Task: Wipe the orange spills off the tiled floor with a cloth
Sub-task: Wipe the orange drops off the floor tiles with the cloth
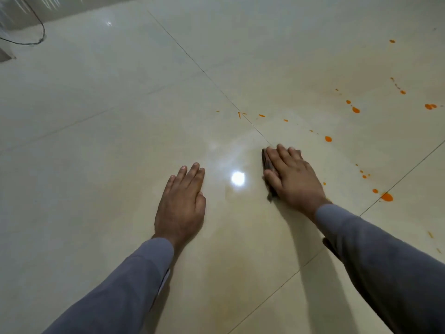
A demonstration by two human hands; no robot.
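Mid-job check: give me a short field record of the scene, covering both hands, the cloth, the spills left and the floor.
left hand: flat on the floor, fingers straight, holding nothing
right hand: pressing flat on the cloth
cloth: dark, folded, mostly hidden under the right hand
orange spills: many drops remain, scattered right of and beyond the cloth
tiled floor: glossy, pale
cable: far left, away from the work

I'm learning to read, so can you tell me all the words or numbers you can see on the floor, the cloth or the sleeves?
There are none to read. The tiled floor shows only grout lines, orange spills and glare. The dark cloth under the right hand has no label showing. The grey sleeves by the left hand carry no print.
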